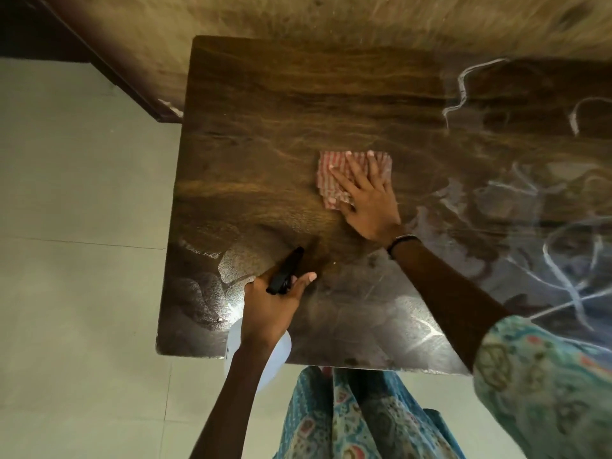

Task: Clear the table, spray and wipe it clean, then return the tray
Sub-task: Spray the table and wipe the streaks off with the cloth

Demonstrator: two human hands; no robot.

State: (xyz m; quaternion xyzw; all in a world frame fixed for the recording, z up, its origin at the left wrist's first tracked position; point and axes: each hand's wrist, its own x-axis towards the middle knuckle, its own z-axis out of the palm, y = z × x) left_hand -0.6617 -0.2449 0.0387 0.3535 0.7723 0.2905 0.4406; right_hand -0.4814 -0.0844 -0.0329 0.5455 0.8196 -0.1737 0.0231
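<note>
Counter (pixel 265 134): one, dark glossy wood grain, rectangular, wet streaks at right | Cloth (pixel 334 173): one, red-white striped, squarish, mid-counter | Right hand (pixel 367 200): flat, fingers spread on cloth | Left hand (pixel 268 306): closed around one bottle (pixel 281 346), white body, black sprayer, at near edge

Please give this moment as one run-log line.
stage: wiping | right hand: flat on cloth | left hand: holds sprayer | table: wet

No readable text, label, brand or number appears on anything.
</note>
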